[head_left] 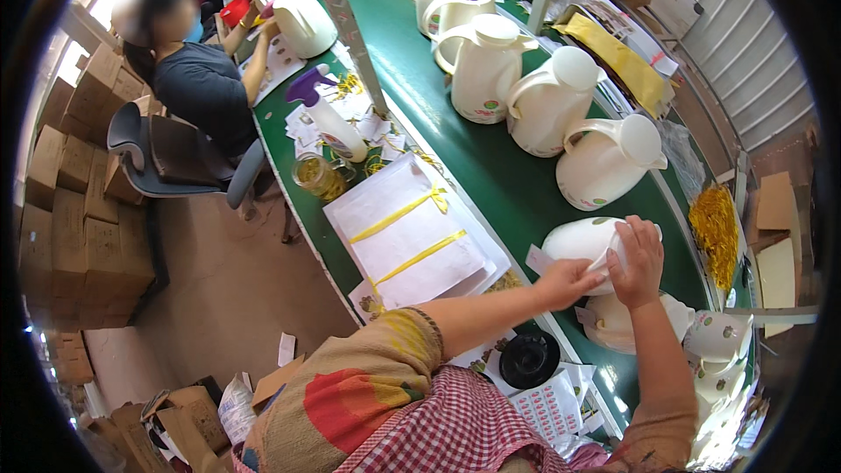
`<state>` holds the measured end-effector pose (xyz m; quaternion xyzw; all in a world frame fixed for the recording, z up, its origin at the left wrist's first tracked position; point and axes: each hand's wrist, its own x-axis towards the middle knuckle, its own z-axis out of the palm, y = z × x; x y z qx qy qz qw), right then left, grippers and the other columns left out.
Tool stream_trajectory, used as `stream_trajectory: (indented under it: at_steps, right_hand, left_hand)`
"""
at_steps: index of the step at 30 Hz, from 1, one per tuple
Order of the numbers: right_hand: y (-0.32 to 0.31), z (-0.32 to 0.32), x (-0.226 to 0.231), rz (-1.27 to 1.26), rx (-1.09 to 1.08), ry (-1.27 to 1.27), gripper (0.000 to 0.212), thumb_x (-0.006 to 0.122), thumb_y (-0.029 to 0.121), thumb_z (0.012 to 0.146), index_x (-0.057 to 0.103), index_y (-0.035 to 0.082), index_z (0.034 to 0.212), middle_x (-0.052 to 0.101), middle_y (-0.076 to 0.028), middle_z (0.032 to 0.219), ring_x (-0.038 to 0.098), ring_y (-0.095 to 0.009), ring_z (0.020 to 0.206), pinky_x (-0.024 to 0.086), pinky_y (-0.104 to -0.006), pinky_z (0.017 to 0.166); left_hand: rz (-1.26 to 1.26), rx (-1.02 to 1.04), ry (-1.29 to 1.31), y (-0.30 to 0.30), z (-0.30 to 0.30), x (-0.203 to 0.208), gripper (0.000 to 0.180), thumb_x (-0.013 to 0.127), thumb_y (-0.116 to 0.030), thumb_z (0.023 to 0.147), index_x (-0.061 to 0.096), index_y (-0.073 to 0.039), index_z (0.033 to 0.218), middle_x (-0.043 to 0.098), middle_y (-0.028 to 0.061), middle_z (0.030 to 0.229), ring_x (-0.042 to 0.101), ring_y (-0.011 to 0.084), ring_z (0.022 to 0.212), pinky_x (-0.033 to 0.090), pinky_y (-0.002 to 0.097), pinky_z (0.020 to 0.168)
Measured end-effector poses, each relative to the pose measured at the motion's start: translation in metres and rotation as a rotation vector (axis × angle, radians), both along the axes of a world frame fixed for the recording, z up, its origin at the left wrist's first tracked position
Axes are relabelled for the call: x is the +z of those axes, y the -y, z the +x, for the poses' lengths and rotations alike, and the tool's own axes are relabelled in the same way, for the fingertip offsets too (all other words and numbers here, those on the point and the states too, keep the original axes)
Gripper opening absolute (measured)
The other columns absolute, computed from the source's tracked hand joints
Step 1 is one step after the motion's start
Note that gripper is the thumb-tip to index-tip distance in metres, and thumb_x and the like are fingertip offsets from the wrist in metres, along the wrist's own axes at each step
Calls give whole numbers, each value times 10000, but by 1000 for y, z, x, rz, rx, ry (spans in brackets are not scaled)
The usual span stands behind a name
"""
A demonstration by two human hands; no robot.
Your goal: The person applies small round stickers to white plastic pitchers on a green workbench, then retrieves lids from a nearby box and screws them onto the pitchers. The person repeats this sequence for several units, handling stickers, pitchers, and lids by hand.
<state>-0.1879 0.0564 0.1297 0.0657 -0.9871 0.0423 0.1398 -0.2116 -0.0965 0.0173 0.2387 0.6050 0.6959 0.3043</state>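
Note:
Both my hands are at a white vacuum jug (578, 236) that lies tilted on the green bench, with a faint printed pattern on its side. My left hand (568, 283) grips its near side, thumb toward the other hand. My right hand (637, 261) wraps its fingers over the right end. A small pale tag (538, 258) sticks out at the jug's left end. Just nearer, another white jug (618, 324) stands partly hidden under my right forearm. Farther along the bench is a further white jug (609, 162).
A stack of white sheets tied with yellow ribbon (412, 236), a spray bottle (328, 118) and a glass jar (317, 177) stand left. A black round lid (529, 359) lies near me. Gold ties (714, 228) hang right. A co-worker (201, 79) sits far left.

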Motion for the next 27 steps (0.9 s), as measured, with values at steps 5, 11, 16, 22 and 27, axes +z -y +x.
stream_trajectory:
  at_steps: [5, 11, 16, 22, 27]
  right_hand:
    - [17, 5, 4, 41, -55, 6, 485, 611, 359, 806, 566, 115, 1223, 503, -116, 1317, 428, -341, 1242, 350, -480, 999]
    - [-9, 14, 0, 16, 95, -12, 556, 656, 362, 757, 566, 99, 1239, 503, -167, 1331, 450, -401, 1213, 350, -496, 1013]
    - [13, 7, 2, -65, -27, -25, 499, 643, 378, 787, 581, 126, 1214, 552, -129, 1243, 497, -357, 1170, 374, -484, 974]
    - [-51, -47, 48, -24, -212, -123, 502, 713, 368, 809, 595, 98, 1215, 542, -144, 1326, 548, -337, 1164, 446, -449, 966]
    - [-39, -134, 40, 177, -374, -91, 828, 731, 561, 712, 459, 174, 1392, 418, -127, 1448, 470, -345, 1264, 440, -451, 1003]
  left_hand:
    - [4, -87, 50, 10, 5, 8, 325, 617, -341, 946, 665, -20, 970, 565, -9, 694, 482, 85, 650, 431, 283, 584]
    - [-41, 40, -200, 11, -14, 10, 359, 655, -359, 911, 628, -11, 826, 525, 20, 662, 468, 93, 644, 414, 300, 552]
    - [-68, 54, -62, 13, 13, -3, 367, 649, -413, 891, 617, -48, 881, 633, 152, 709, 597, 266, 633, 474, 390, 605]
    - [-244, 319, -595, 20, -87, 61, 233, 738, -233, 780, 632, -88, 929, 638, 102, 885, 610, 298, 838, 508, 401, 768]
    - [-155, 497, -896, -31, -214, 42, 559, 696, -160, 774, 497, -66, 1288, 570, 160, 1224, 549, 348, 1080, 450, 429, 931]
